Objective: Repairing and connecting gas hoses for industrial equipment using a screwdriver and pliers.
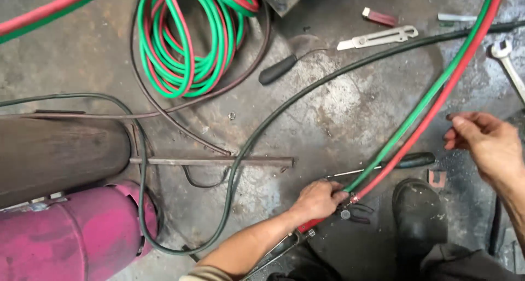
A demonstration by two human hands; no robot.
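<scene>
Now left hand (317, 200) clamped round torch body (306, 226) at end of twin red-green hose (421, 117), just beside my boot (418, 215). Right hand (484, 144) loosely open, holding nothing, hovering beyond hose from boot. Pliers (355, 212) lie under fitting. My judgement: keep left grip steady, hose straight, no kink at joint.

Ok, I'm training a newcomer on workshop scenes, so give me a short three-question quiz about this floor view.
1. True or false: the left hand grips the end where the red and green twin hose joins a torch handle.
2. What does the right hand hold?
3. Which lies beside the pink cylinder: A, a rusty brown cylinder; B, a bucket?

Key: 1 true; 2 nothing, it is open above the floor; 3 A.
</scene>
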